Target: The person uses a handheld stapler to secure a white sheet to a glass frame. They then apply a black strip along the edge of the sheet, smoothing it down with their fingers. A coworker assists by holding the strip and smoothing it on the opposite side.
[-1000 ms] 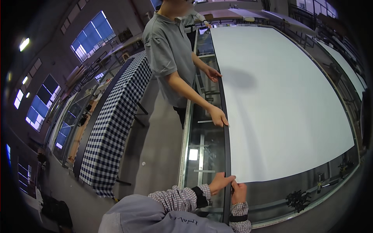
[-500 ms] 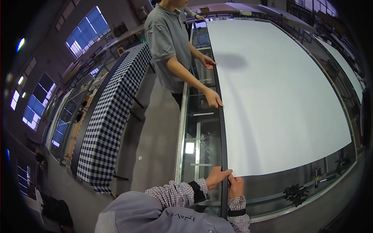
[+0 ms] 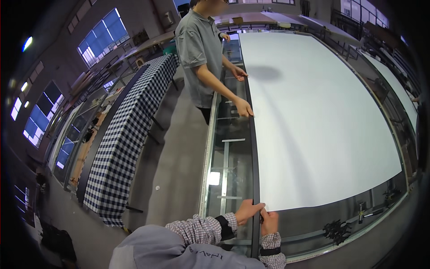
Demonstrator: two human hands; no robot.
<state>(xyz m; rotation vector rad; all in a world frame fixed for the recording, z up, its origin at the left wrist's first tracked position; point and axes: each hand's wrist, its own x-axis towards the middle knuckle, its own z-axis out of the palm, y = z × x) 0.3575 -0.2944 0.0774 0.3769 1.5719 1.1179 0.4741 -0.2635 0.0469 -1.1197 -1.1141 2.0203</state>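
Note:
A large white sheet (image 3: 322, 121) lies over a glass-topped table, its left edge along a long dark bar (image 3: 254, 152). At the sheet's near left corner, my left hand (image 3: 247, 212) is closed on the bar from its left side, thumb and fingers toward the corner. My right hand (image 3: 269, 223) pinches the corner of the white sheet against the bar, its fingertips almost touching my left ones. Farther up the same edge, a co-worker's two hands, the nearer hand (image 3: 243, 108) and the farther hand (image 3: 238, 73), hold the bar and sheet edge.
The glass table's pale left edge (image 3: 206, 179) runs beside the co-worker. A bundle of black clips (image 3: 337, 232) and a hammer-like tool (image 3: 365, 214) lie at the table's near right. On the left stands a table draped in checked cloth (image 3: 121, 148). Another person's hand (image 3: 225, 37) shows at the far end.
The view has tilted a little, so the scene sits slightly lower. My hands and the nearer co-worker's hands keep their places along the bar. The far person's hand has shifted.

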